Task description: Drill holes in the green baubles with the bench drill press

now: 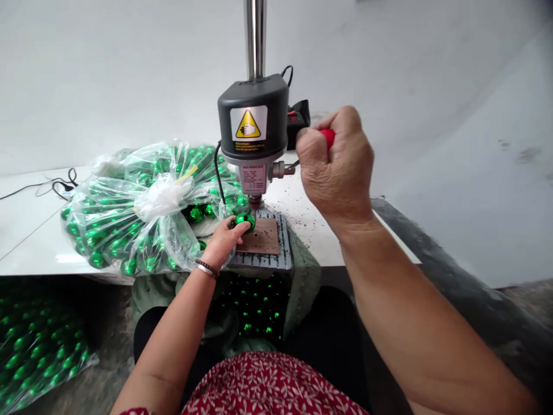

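Note:
A shiny green ball (244,222) is pinched in the fingers of my left hand (225,240), just above the brown board (270,237) on the drill press base. Right beside and above it is the chuck end (254,202) of the drill press (253,118); I cannot tell whether ball and bit touch. My right hand (334,164) is raised to the right of the machine, its fist wrapped round the red-knobbed lever (327,138). Most of the knob is hidden by the fingers.
Left of the machine lies a clear plastic bag (158,193) full of green balls on the white table (26,227). Another bag of balls (37,351) is on the floor at left. Green balls (257,314) sit in a sack below the base. Dark shavings dot the tabletop. A cord (64,183) lies behind.

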Action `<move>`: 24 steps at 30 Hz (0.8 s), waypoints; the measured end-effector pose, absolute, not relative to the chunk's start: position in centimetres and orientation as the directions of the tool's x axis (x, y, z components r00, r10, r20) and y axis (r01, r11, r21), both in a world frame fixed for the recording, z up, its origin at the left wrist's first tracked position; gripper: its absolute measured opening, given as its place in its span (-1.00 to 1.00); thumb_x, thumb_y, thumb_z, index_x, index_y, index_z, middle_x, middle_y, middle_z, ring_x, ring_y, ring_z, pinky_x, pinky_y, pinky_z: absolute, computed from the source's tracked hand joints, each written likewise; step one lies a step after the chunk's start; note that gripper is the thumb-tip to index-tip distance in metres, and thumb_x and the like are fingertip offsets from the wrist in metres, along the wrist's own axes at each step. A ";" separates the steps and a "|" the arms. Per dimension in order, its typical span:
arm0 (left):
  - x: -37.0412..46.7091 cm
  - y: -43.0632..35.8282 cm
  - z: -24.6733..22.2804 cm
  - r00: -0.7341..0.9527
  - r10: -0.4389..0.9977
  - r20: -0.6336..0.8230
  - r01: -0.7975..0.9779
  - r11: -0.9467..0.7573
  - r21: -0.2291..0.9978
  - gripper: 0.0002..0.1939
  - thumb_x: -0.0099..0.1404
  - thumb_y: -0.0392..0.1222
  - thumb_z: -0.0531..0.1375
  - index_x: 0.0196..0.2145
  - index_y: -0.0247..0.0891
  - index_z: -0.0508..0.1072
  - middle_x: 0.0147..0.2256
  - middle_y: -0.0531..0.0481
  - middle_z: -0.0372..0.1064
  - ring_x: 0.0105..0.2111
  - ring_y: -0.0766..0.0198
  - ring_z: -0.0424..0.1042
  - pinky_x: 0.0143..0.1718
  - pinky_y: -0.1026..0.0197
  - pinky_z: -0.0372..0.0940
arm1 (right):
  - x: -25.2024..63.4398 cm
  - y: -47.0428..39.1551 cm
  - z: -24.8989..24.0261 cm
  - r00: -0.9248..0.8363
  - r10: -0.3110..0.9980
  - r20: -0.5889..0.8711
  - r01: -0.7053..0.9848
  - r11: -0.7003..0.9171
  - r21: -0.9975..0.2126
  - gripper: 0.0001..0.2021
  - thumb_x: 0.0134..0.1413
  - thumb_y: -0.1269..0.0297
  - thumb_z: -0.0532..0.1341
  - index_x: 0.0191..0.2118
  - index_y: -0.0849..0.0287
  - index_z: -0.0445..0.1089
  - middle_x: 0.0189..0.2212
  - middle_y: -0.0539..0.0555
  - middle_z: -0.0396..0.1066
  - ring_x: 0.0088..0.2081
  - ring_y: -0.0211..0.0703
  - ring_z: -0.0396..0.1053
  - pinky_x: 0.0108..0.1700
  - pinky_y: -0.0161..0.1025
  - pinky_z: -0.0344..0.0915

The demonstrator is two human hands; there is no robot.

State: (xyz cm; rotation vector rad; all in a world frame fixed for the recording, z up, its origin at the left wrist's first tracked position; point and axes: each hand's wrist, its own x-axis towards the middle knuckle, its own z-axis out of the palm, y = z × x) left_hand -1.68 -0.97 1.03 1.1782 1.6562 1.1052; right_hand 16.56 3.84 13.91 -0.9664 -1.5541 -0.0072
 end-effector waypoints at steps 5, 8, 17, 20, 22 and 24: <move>-0.9 -0.3 0.3 -0.228 0.965 -0.132 0.248 0.189 0.950 -0.69 0.13 -0.02 0.23 -0.24 -0.28 0.40 -0.50 0.15 0.28 -0.66 0.51 0.12 -0.62 0.38 0.06 | 16.6 3.6 14.0 0.070 0.613 0.787 0.570 0.623 -0.536 -0.82 0.22 0.17 0.08 -0.34 0.12 0.09 -0.50 -0.06 0.19 -0.40 -0.35 0.24 -0.27 -0.34 0.27; -0.8 -0.2 -0.4 -0.212 0.967 -0.139 0.238 0.189 0.953 -0.64 0.13 0.00 0.23 -0.18 -0.26 0.39 -0.45 0.14 0.31 -0.64 0.50 0.13 -0.63 0.38 0.09 | 16.4 3.2 14.3 0.083 0.637 0.766 0.562 0.605 -0.564 -0.82 0.21 0.19 0.08 -0.35 0.12 0.07 -0.49 -0.07 0.17 -0.40 -0.36 0.24 -0.26 -0.34 0.26; -0.4 -0.7 -0.1 -0.167 0.985 0.035 0.603 0.074 0.795 -0.62 0.11 -0.07 0.27 -0.12 -0.25 0.46 -0.29 0.02 0.46 -0.30 0.26 0.39 -0.23 0.26 0.27 | 16.4 3.1 14.2 0.107 0.593 0.798 0.552 0.632 -0.544 -0.81 0.19 0.16 0.09 -0.35 0.15 0.12 -0.44 -0.05 0.20 -0.40 -0.40 0.17 -0.28 -0.36 0.20; 0.1 -0.9 -0.2 -0.177 0.984 0.034 0.697 0.101 0.710 -0.47 0.11 -0.02 0.29 0.04 -0.19 0.42 -0.25 -0.01 0.50 -0.24 0.15 0.44 -0.20 0.21 0.29 | 16.4 3.1 14.2 0.111 0.590 0.799 0.542 0.638 -0.547 -0.81 0.19 0.19 0.09 -0.36 0.15 0.10 -0.46 -0.06 0.18 -0.40 -0.41 0.18 -0.27 -0.37 0.22; 0.3 -0.9 -0.5 -0.182 0.983 0.034 0.722 0.110 0.684 -0.39 0.12 0.00 0.29 0.12 -0.17 0.38 -0.19 -0.04 0.51 -0.19 0.09 0.46 -0.16 0.17 0.30 | 16.4 2.9 14.2 0.116 0.609 0.785 0.540 0.624 -0.564 -0.81 0.18 0.21 0.10 -0.37 0.15 0.08 -0.46 -0.07 0.16 -0.41 -0.42 0.18 -0.26 -0.37 0.23; 0.4 -0.9 -0.8 -0.191 0.981 0.035 0.726 0.117 0.678 -0.37 0.13 0.01 0.28 0.15 -0.16 0.36 -0.14 -0.07 0.51 -0.15 0.06 0.47 -0.12 0.15 0.30 | 16.4 2.6 14.1 0.103 0.627 0.772 0.537 0.618 -0.574 -0.81 0.19 0.21 0.09 -0.36 0.14 0.07 -0.47 -0.08 0.14 -0.43 -0.43 0.18 -0.25 -0.37 0.23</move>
